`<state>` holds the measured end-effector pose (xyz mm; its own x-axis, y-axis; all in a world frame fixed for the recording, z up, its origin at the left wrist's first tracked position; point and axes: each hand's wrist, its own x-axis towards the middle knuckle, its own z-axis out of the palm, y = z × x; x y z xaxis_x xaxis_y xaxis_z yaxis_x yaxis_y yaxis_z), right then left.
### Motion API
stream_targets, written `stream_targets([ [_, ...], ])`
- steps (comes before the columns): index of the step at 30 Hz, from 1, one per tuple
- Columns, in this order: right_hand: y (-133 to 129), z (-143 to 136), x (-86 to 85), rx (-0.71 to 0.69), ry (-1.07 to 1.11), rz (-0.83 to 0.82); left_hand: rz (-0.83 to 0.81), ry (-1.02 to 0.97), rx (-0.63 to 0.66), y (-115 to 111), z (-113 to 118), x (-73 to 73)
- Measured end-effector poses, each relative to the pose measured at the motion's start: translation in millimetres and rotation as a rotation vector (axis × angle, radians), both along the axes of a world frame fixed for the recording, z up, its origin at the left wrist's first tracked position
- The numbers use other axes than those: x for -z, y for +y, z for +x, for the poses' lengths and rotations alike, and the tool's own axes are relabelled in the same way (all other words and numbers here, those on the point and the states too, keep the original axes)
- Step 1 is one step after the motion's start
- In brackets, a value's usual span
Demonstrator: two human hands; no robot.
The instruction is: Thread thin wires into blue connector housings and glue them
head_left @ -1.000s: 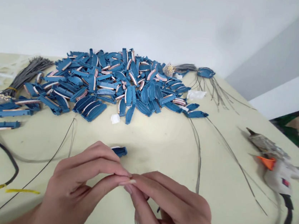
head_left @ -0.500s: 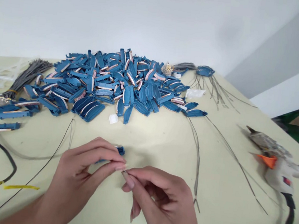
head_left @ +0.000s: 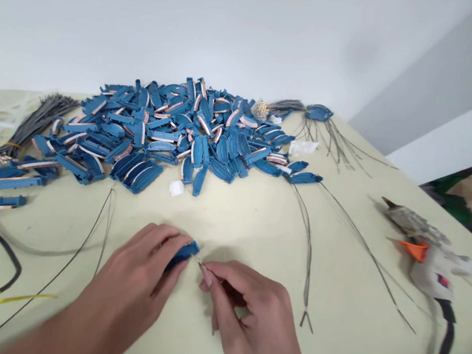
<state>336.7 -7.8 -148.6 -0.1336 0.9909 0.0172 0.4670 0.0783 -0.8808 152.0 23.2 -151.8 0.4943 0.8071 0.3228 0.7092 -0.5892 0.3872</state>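
My left hand [head_left: 134,279] is closed around a small curved blue plastic piece [head_left: 183,255], its far end showing between thumb and fingers. Just to the right, my right hand [head_left: 246,309] pinches something tiny and thin between thumb and forefinger. Its pale tip points at the end of the blue piece; what it is, I cannot make out. A thin black wire [head_left: 66,263] loops up from the lower left and its other end passes behind my left hand.
A large heap of blue plastic pieces [head_left: 160,128] lies along the wall. Bundled grey wires [head_left: 40,120] are at the left, beside a thick black cable [head_left: 15,265] and a yellow strip [head_left: 28,298]. Wired pieces [head_left: 304,178] and a glue gun [head_left: 433,273] are at the right.
My left hand has gone from a fingertip pinch beside the right fingers to a grip on the blue piece, which showed behind it before. My right hand keeps its pinch.
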Motion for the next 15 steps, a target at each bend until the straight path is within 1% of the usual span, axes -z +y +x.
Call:
stream_targets([
  [3,-2,0,4.3,-0.036,-0.056,0.099,0.033,-0.012,-0.006,-8,5,0.9],
  [6,-2,-1,8.7,-0.042,-0.129,0.192,0.03,-0.029,-0.01,-11,5,0.2],
  [8,-1,-2,9.1,-0.049,-0.175,0.232,-0.012,-0.057,-0.006,-11,5,-1.3],
  [15,4,1,1.0,-0.174,-0.317,0.324,-0.191,-0.199,-0.026,-5,1,-11.0],
])
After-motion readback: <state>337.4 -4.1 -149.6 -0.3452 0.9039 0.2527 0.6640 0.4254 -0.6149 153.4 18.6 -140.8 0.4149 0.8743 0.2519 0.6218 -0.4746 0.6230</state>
